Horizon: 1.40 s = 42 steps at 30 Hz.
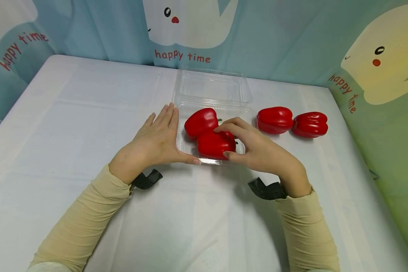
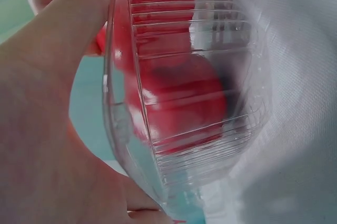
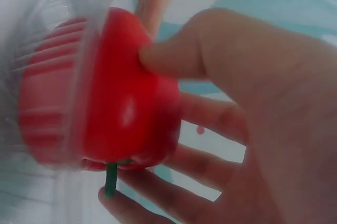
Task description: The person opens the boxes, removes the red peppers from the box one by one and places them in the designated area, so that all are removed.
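Note:
A clear plastic clamshell box [image 1: 210, 161] with its lid [image 1: 212, 87] folded back holds two red bell peppers. One pepper [image 1: 200, 122] lies toward the back left of the box; the front pepper [image 1: 216, 145] lies against it. My right hand [image 1: 255, 147] grips the front pepper [image 3: 126, 92], thumb on one side and fingers round the other, near its green stem [image 3: 111, 179]. Along the box's left side rests my left hand [image 1: 159, 139], fingers straight and thumb stretched along the front rim. Through the ribbed wall [image 2: 195, 108] in the left wrist view, both peppers show.
Right of the box, two more red bell peppers lie side by side, a nearer one [image 1: 274, 120] and a farther one [image 1: 310, 124]. A white cloth [image 1: 71, 151] covers the table. Behind it hangs a printed curtain [image 1: 278, 41].

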Motion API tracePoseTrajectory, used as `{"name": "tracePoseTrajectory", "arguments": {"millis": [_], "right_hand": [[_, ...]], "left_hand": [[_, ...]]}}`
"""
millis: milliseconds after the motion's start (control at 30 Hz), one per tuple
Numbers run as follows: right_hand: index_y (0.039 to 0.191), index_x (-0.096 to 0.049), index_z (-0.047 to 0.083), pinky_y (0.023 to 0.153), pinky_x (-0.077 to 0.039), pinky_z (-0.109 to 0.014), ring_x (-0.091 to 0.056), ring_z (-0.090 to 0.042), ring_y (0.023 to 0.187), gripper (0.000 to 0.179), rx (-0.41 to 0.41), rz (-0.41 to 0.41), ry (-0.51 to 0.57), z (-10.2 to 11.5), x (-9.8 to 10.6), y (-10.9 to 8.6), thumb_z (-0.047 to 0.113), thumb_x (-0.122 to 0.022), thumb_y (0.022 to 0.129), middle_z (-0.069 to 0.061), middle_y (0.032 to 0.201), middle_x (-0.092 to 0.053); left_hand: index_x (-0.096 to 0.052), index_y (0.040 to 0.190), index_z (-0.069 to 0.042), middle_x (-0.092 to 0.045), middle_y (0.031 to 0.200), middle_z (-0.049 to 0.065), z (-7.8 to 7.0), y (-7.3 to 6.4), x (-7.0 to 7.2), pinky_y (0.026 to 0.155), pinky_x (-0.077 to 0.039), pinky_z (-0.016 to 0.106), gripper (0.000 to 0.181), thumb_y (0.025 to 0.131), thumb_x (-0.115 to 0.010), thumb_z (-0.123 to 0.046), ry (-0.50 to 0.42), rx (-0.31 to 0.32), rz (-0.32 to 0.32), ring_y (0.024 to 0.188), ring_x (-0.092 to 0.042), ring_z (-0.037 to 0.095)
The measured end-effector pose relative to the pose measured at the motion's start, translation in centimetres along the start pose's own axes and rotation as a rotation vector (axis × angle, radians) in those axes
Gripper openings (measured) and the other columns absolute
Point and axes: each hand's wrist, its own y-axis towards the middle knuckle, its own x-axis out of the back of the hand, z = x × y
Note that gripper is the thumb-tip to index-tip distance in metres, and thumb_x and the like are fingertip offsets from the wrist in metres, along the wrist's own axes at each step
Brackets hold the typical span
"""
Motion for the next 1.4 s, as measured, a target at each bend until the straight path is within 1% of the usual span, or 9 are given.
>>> {"name": "tracePoseTrajectory", "arguments": {"millis": [167,267,367,500,600,767,967,1233,1400], "right_hand": [[0.133,-0.052,0.024,0.097,-0.049,-0.034,-0.05,-0.009,0.115,0.057,-0.018,0.006,0.025,-0.1,-0.6,0.4,0.032,-0.079,0.084,0.008,0.129,-0.051],[0.134,-0.05,0.022,0.095,-0.05,-0.034,-0.05,-0.011,0.115,0.059,-0.027,0.015,0.025,-0.1,-0.8,0.5,0.031,-0.08,0.084,0.005,0.13,-0.051],[0.139,-0.048,0.021,0.091,-0.051,-0.035,-0.051,-0.014,0.114,0.061,-0.022,0.036,-0.003,-0.1,-0.9,0.5,0.029,-0.077,0.086,0.001,0.134,-0.049],[0.146,-0.045,0.02,0.092,-0.052,-0.036,-0.051,-0.017,0.115,0.065,-0.028,0.054,-0.04,0.0,-1.0,0.6,0.027,-0.073,0.087,-0.003,0.139,-0.046],[0.147,-0.044,0.021,0.096,-0.052,-0.039,-0.051,-0.019,0.12,0.066,-0.038,0.058,-0.042,0.1,-1.1,0.7,0.027,-0.073,0.088,-0.004,0.139,-0.046],[0.142,-0.046,0.017,0.099,-0.052,-0.042,-0.051,-0.021,0.121,0.064,-0.047,0.026,-0.035,0.2,-1.7,1.0,0.035,-0.075,0.088,-0.005,0.136,-0.048],[0.137,-0.047,0.013,0.094,-0.053,-0.038,-0.054,-0.02,0.112,0.066,-0.084,-0.016,-0.048,0.6,-2.4,1.5,0.043,-0.076,0.086,-0.005,0.129,-0.051],[0.134,-0.049,0.012,0.091,-0.054,-0.038,-0.055,-0.02,0.11,0.062,-0.053,-0.053,-0.102,0.5,-2.4,1.5,0.04,-0.076,0.086,-0.006,0.128,-0.052],[0.135,-0.052,0.014,0.089,-0.056,-0.039,-0.056,-0.02,0.109,0.062,-0.064,-0.063,-0.114,0.3,-1.8,1.1,0.038,-0.078,0.084,-0.005,0.127,-0.052]], "left_hand": [[0.003,0.158,-0.001,0.008,0.167,0.014,0.2,0.0,0.1,0.125,-0.003,0.055,0.141,0.066,-0.059,-0.089,-0.008,-0.009,0.012,0.156,0.008,0.03],[0.003,0.158,-0.002,0.009,0.167,0.014,0.4,-0.1,0.3,0.125,-0.002,0.055,0.142,0.065,-0.059,-0.089,-0.013,-0.006,0.011,0.156,0.009,0.03],[0.004,0.158,-0.002,0.009,0.167,0.014,0.6,-0.2,0.3,0.125,-0.001,0.054,0.142,0.065,-0.061,-0.088,-0.01,-0.002,0.015,0.156,0.009,0.03],[0.004,0.158,-0.001,0.009,0.167,0.015,0.7,-0.2,0.3,0.125,-0.001,0.055,0.142,0.066,-0.062,-0.087,-0.001,-0.001,0.029,0.156,0.009,0.03],[0.004,0.158,-0.001,0.008,0.167,0.015,0.6,-0.2,0.3,0.125,-0.001,0.055,0.142,0.066,-0.062,-0.087,-0.002,0.001,0.034,0.156,0.009,0.03],[0.005,0.157,-0.001,0.009,0.167,0.015,0.5,-0.1,0.3,0.125,0.0,0.054,0.142,0.066,-0.063,-0.086,-0.006,0.005,0.038,0.156,0.009,0.03],[0.004,0.157,0.0,0.008,0.167,0.015,0.5,-0.2,0.3,0.125,-0.001,0.055,0.142,0.066,-0.063,-0.086,-0.009,0.0,0.036,0.155,0.009,0.031],[0.004,0.157,0.0,0.007,0.167,0.016,0.5,-0.3,0.4,0.125,-0.002,0.054,0.142,0.066,-0.064,-0.085,-0.01,0.002,0.033,0.156,0.008,0.031],[0.004,0.157,0.0,0.008,0.167,0.015,0.5,-0.2,0.4,0.125,-0.001,0.053,0.142,0.066,-0.064,-0.086,-0.014,0.004,0.039,0.156,0.008,0.031]]}}
